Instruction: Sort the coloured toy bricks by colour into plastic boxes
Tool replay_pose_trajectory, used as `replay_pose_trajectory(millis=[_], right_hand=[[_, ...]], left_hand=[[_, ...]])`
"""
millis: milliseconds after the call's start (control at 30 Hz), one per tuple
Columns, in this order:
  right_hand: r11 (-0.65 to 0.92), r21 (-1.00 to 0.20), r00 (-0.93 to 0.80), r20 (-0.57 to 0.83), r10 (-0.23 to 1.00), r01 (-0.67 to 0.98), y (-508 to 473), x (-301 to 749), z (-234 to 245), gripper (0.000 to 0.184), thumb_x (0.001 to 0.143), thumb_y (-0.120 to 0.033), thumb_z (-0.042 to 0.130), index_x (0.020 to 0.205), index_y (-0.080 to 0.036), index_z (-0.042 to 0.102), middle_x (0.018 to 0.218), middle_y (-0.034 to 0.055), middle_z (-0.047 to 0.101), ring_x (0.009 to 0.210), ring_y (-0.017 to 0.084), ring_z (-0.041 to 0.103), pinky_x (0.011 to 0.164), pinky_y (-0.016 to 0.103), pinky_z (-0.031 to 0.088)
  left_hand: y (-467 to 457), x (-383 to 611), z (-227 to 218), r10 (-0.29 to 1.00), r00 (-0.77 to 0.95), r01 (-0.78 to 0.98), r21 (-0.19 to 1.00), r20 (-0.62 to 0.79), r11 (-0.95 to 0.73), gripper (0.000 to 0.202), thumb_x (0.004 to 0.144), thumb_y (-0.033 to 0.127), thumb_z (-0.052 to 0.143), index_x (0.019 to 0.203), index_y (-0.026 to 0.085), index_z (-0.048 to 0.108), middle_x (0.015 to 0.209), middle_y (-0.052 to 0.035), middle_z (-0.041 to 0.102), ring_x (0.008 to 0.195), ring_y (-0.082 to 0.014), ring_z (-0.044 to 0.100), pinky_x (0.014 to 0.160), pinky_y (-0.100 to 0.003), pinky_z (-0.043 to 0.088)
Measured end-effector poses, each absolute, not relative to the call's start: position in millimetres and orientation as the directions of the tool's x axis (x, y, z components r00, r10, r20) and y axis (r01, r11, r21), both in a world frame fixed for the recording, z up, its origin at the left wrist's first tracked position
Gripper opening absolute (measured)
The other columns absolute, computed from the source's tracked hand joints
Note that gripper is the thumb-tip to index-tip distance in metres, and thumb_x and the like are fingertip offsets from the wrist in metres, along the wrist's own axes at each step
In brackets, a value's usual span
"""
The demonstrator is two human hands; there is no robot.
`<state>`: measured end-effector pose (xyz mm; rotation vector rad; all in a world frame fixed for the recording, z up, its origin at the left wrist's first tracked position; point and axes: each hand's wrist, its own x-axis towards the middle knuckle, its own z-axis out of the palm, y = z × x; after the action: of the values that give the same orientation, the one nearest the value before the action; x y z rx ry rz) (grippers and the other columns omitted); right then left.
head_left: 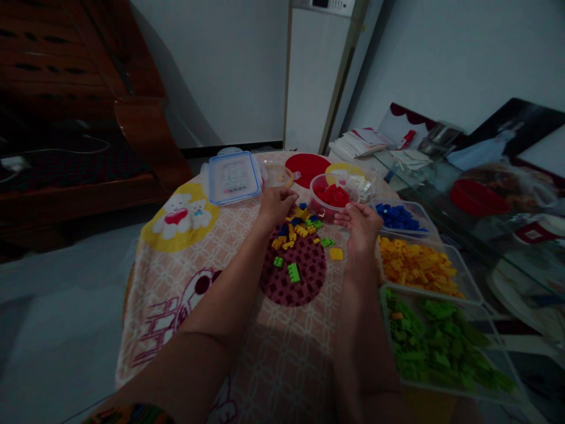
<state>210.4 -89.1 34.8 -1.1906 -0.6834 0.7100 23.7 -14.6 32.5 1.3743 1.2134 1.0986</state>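
My left hand point(278, 205) hangs over the back left of a loose pile of toy building bricks point(293, 228), its fingers curled together. Whatever they grip, if anything, is hidden. Yellow, blue and green bricks mix in that pile. On the right, my right hand point(361, 221) is beside a round clear tub of red bricks point(333, 195), with thumb and forefinger drawn together; what lies between them is too small to make out. Two green bricks point(293, 272) lie apart on the dark red round patch of the cloth, and a yellow brick point(336, 254) rests nearer my right wrist.
Along the right edge stand clear boxes of blue bricks point(399, 218), yellow bricks point(415, 265) and green bricks point(441, 341). White bricks point(362, 187) sit behind the red tub. A blue-rimmed lid point(235, 178) lies at the back left. A glass-topped cabinet point(498, 247) adjoins the right side.
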Motion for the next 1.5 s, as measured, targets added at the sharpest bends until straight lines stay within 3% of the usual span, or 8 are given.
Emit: replay_pose_trajectory(millis=[167, 400, 700, 967, 1133, 1333, 1400, 1500], right_hand=[[0.241, -0.955, 0.647, 0.076, 0.758, -0.17, -86, 213, 35, 0.019, 0.074, -0.03, 0.073, 0.08, -0.019, 0.06, 0.056, -0.0036, 0.067, 0.046, 0.014, 0.066, 0.045, 0.023, 0.056], [0.167, -0.982, 0.692, 0.06, 0.72, -0.089, -82, 212, 31, 0.023, 0.078, -0.028, 0.065, 0.096, -0.014, 0.068, 0.051, -0.0067, 0.064, 0.033, 0.01, 0.053, 0.032, 0.017, 0.04], [0.151, -0.987, 0.676, 0.081, 0.733, -0.046, -80, 216, 21, 0.028, 0.079, -0.027, 0.065, 0.102, -0.011, 0.072, 0.051, -0.0059, 0.064, 0.033, 0.009, 0.052, 0.033, 0.017, 0.038], [0.16, -0.986, 0.67, 0.082, 0.738, -0.056, -85, 209, 33, 0.013, 0.078, -0.026, 0.066, 0.083, -0.014, 0.068, 0.048, -0.0056, 0.063, 0.031, 0.009, 0.05, 0.032, 0.017, 0.037], [0.164, -0.985, 0.654, 0.088, 0.751, -0.057, -86, 206, 36, 0.009, 0.076, -0.023, 0.064, 0.08, -0.015, 0.067, 0.047, -0.0056, 0.062, 0.03, 0.009, 0.05, 0.03, 0.016, 0.035], [0.139, -0.99, 0.623, 0.098, 0.776, -0.017, -87, 208, 36, 0.012, 0.076, -0.026, 0.065, 0.081, -0.016, 0.067, 0.048, -0.0058, 0.063, 0.032, 0.01, 0.052, 0.031, 0.017, 0.037], [0.119, -0.993, 0.602, 0.094, 0.793, -0.002, -88, 208, 37, 0.013, 0.075, -0.028, 0.065, 0.081, -0.016, 0.068, 0.049, -0.0053, 0.063, 0.033, 0.009, 0.052, 0.032, 0.017, 0.037], [0.089, -0.996, 0.54, 0.085, 0.838, 0.019, -90, 207, 37, 0.016, 0.075, -0.032, 0.067, 0.08, -0.016, 0.068, 0.052, -0.0043, 0.064, 0.034, 0.009, 0.052, 0.032, 0.017, 0.037]], left_hand=[[-10, 11, 30, 0.993, 0.048, 0.327, 0.937, 0.111, -0.12, 0.005, 0.08, 0.016, 0.067, 0.077, 0.016, 0.071, 0.058, 0.001, 0.066, 0.051, -0.0116, 0.061, 0.056, -0.02, 0.046], [-8, 5, 30, 0.978, 0.11, 0.587, 0.783, 0.177, -0.208, 0.013, 0.075, 0.015, 0.067, 0.081, 0.015, 0.078, 0.067, -0.0025, 0.072, 0.066, -0.0157, 0.065, 0.068, -0.023, 0.049], [-10, 4, 27, 0.919, 0.39, 0.698, 0.635, 0.049, -0.33, 0.014, 0.075, 0.019, 0.068, 0.082, 0.015, 0.081, 0.068, -0.0022, 0.074, 0.066, -0.0149, 0.064, 0.067, -0.024, 0.048], [-18, 21, 32, 0.885, 0.466, 0.796, 0.439, -0.003, -0.417, 0.016, 0.073, 0.026, 0.079, 0.087, 0.019, 0.083, 0.079, -0.0047, 0.077, 0.073, -0.0185, 0.067, 0.07, -0.026, 0.048], [-26, 33, 34, 0.809, 0.585, 0.739, 0.444, -0.051, -0.506, 0.011, 0.072, 0.02, 0.077, 0.082, 0.02, 0.083, 0.078, -0.0036, 0.077, 0.077, -0.019, 0.069, 0.073, -0.025, 0.049], [-31, 38, 35, 0.761, 0.647, 0.7, 0.434, -0.049, -0.567, 0.023, 0.064, 0.018, 0.082, 0.087, 0.021, 0.083, 0.086, -0.0033, 0.079, 0.085, -0.0207, 0.071, 0.077, -0.024, 0.051], [-29, 33, 35, 0.745, 0.665, 0.666, 0.488, -0.048, -0.564, 0.021, 0.066, 0.015, 0.08, 0.086, 0.02, 0.083, 0.083, -0.0027, 0.079, 0.082, -0.0192, 0.071, 0.076, -0.024, 0.052], [-23, 21, 33, 0.75, 0.661, 0.558, 0.696, -0.042, -0.453, 0.022, 0.069, 0.015, 0.075, 0.09, 0.017, 0.081, 0.077, -0.0007, 0.077, 0.071, -0.0151, 0.069, 0.072, -0.023, 0.052]])
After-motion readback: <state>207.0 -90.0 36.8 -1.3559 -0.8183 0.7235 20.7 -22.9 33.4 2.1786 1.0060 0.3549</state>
